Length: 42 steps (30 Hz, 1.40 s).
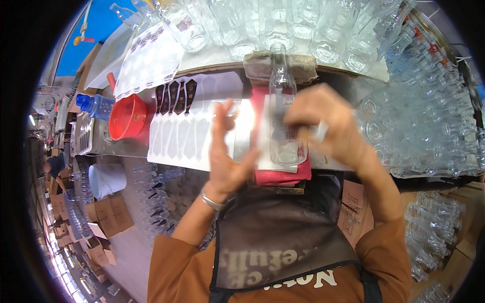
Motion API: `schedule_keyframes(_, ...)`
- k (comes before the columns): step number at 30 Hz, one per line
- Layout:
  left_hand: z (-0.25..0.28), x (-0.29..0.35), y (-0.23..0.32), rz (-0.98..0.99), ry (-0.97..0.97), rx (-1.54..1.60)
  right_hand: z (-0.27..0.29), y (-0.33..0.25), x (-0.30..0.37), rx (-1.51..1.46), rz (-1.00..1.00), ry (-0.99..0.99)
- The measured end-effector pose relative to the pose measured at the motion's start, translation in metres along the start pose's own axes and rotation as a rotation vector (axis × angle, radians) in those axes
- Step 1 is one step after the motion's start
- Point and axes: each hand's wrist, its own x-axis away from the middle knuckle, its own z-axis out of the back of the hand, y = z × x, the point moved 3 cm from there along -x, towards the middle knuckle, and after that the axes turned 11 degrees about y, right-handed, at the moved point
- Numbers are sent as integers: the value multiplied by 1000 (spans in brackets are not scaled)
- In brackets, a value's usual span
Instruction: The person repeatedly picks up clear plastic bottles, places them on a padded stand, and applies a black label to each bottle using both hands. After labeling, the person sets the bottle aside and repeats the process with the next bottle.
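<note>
A clear glass bottle [281,76] lies in front of me on a red cloth [283,177] with white sheeting, its neck against a rolled beige cloth pad [303,68]. A label shows on its body. My right hand [328,121], blurred by motion, is bent over the bottle's right side; whether it holds anything is unclear. Left of the bottle, my left hand [225,156] is raised with fingers apart and nothing in it. Beside it lies a label sheet [177,139] with several dark labels [175,97] along its upper left and peeled outlines elsewhere.
Many clear bottles [278,25] stand along the back ledge, and more [424,111] crowd the right. A red bowl [128,117], a blue-capped bottle [96,106] and another label sheet [150,63] are at the left. A white bucket [107,180] and cardboard boxes [111,217] stand lower left.
</note>
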Motion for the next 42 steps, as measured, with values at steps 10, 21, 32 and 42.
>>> schedule_keyframes(10, -62, -143, 16, -219, -61, -504, 1, -6, 39, -98, -40, 66)
schedule_keyframes(21, -27, -130, 62, 129, -103, -77, 44, -31, 82, -457, -436, 460)
schedule_keyframes(32, 233, 27, 84, 247, 616, -3, 26, -1, 79, -427, -511, 528)
schedule_keyframes(42, 300, 224, -260, 683, 706, -884, 23, 9, 50, -237, -630, 482)
